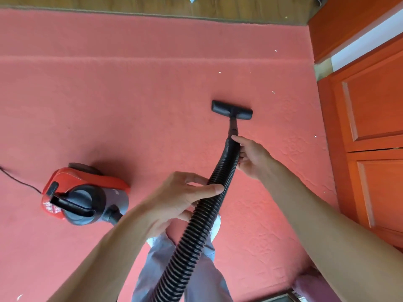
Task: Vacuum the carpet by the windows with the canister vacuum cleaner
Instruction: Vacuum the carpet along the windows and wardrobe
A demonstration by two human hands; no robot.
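My left grip (174, 201) is closed round the black ribbed hose (194, 229) about midway along its visible length, the thumb lying over the top and the fingers curled beneath. My right grip (250, 158) holds the same hose farther out, at its far end where it meets the short black tube (233, 127). The fingers wrap it from the right and the forefinger reaches toward the tube.

The tube runs down to the flat black floor nozzle (231, 110), which sits crosswise on the pink carpet (130, 94), far of both grips and right of centre. The canister vacuum cleaner (85, 197), red and grey with a black carrying handle, stands on the carpet to the left, near me, and its dark power cord (19, 182) trails off the left edge. A few white specks (273, 92) lie on the carpet to the right of the nozzle.

Orange panelled cabinet doors (375, 110) line the right side. A strip of wooden floor (152, 7) borders the carpet's far edge. My grey trouser leg (207, 280) shows below the hose.
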